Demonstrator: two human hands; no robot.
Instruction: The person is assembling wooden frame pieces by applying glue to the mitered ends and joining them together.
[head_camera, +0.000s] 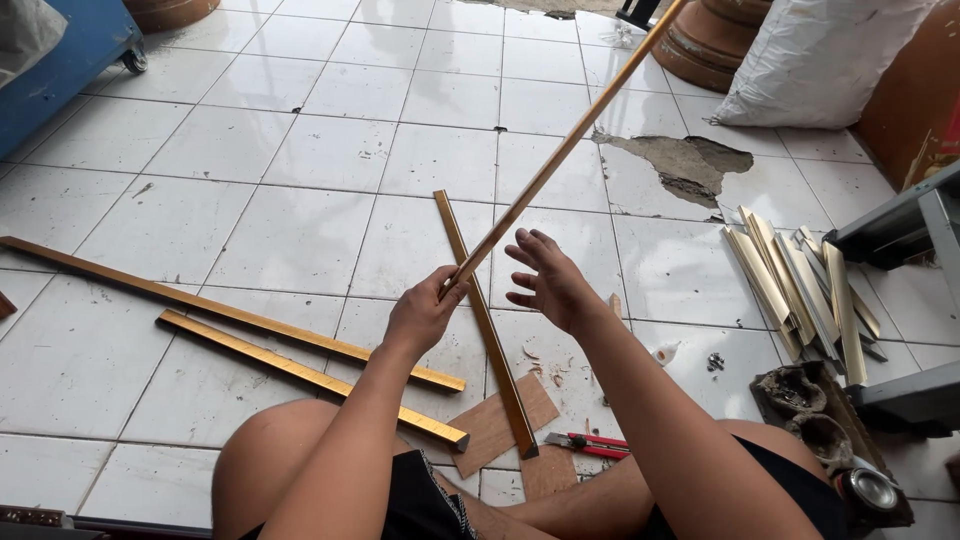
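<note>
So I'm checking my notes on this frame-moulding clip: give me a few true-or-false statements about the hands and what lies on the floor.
1. The left hand grips a long gold strip. True.
2. The right hand is clenched on that strip. False: it is open, fingers spread, beside it.
3. A red utility knife lies on the tiled floor. True.
4. The short cut pieces are piled left of the person. False: they lie to the right.
</note>
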